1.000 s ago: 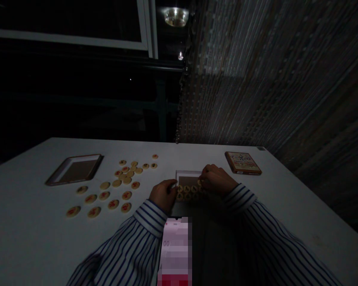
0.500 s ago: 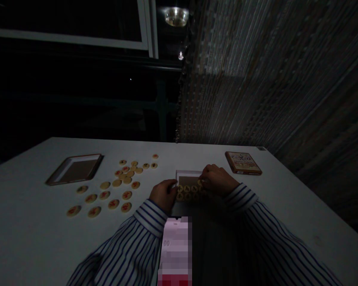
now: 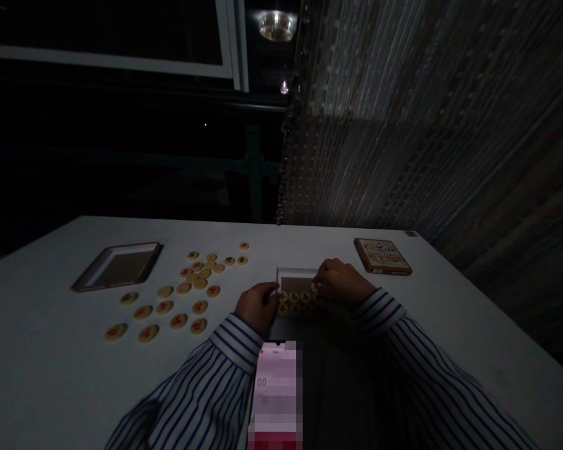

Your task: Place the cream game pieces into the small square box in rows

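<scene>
The shallow rectangular box with white walls and a brown floor (image 3: 296,285) sits between my hands, rows of round pale discs with dark characters (image 3: 294,297) along its near side. At its right end, my bunched right hand (image 3: 341,284) touches one disc; pinched or merely pressed, I can't tell. My left hand (image 3: 257,307) curls at its left wall, its grip unclear. Left of the box lie loose pale discs, many red-marked (image 3: 199,307); right of it, a flat brown printed carton (image 3: 383,255).

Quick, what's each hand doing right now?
Left hand: fingers curled at the left edge of the open box; whether gripping cannot be told.
Right hand: fingers closed on a round piece.
</scene>
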### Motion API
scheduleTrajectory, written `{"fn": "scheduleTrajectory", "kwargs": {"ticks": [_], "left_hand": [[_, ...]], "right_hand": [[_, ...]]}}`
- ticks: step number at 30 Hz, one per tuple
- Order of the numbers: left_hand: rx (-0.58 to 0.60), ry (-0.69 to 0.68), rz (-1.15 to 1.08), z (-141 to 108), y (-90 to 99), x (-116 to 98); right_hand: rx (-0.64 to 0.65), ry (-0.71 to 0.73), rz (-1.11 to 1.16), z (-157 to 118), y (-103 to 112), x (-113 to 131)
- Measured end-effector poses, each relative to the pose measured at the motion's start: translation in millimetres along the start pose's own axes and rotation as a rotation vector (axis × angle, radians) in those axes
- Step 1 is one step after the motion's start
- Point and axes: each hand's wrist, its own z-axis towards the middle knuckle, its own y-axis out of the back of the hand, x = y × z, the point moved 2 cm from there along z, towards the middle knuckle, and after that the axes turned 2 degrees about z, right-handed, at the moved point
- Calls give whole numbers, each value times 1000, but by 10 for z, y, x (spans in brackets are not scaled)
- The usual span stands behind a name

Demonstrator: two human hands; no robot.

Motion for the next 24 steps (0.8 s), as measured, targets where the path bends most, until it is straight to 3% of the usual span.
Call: {"fn": "scheduleTrajectory", "kwargs": {"ticks": [24], "left_hand": [[-13,-29,17,1,0,6]], "right_hand": [[-3,-4,-10,12,-28,-14]]}}
